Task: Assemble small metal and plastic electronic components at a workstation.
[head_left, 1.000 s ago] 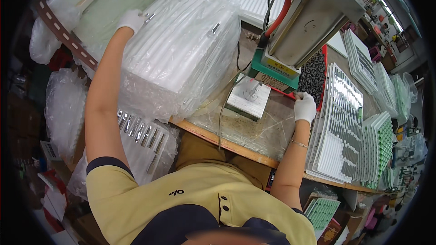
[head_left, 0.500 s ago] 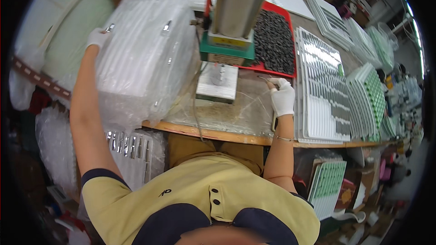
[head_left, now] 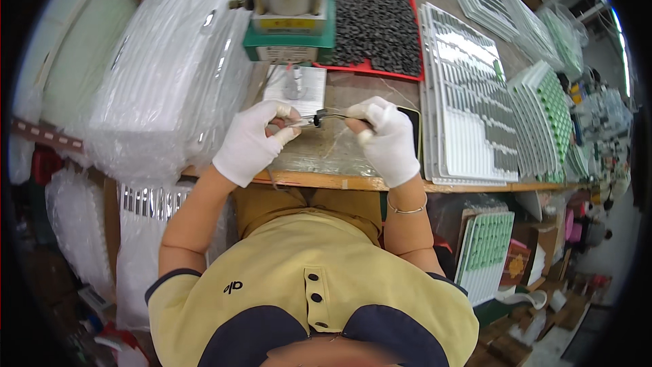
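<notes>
Both my hands wear white gloves with fingertips showing, and they meet in front of the press (head_left: 288, 44). My left hand (head_left: 252, 141) pinches a small shiny metal piece (head_left: 299, 123) between thumb and fingers. In my right hand (head_left: 388, 141) is a thin tool like tweezers (head_left: 345, 117), its tip pointing left. A small black part (head_left: 318, 120) sits where the tool's tip meets the metal piece; whether it is inserted cannot be made out. Just beyond my fingers lies the press's flat metal block (head_left: 311, 87), with a clear round fitting above it.
A red tray (head_left: 413, 0) heaped with small black parts (head_left: 380, 27) stands behind the press. On the left are trays in clear plastic wrap (head_left: 149, 75). White slotted trays (head_left: 468, 146) and green-studded trays (head_left: 543, 112) stack up on the right. The wooden table edge (head_left: 319, 180) runs before me.
My left hand has come from the wrapped trays to the middle with the shiny metal piece. My right hand has moved left with the tweezers, meeting it. The view has shifted.
</notes>
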Available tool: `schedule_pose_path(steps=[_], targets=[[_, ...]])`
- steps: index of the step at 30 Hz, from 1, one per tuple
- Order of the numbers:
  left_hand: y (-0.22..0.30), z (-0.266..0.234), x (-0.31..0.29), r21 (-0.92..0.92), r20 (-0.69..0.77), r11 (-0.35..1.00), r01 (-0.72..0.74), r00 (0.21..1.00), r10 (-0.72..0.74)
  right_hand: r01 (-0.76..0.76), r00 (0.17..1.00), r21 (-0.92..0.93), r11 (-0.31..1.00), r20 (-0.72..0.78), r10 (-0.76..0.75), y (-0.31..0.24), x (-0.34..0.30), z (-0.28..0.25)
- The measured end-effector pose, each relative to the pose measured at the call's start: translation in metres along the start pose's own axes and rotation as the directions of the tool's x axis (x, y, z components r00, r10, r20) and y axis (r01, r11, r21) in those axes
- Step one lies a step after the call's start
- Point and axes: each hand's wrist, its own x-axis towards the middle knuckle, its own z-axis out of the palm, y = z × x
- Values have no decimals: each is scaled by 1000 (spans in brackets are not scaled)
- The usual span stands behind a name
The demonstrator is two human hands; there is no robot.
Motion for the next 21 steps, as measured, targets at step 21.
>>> schedule_pose_path(steps=[21], targets=[[-45,91,5,-315,16,949,5,1000,0,1,972,-521,854,201,122,3,-24,-32]])
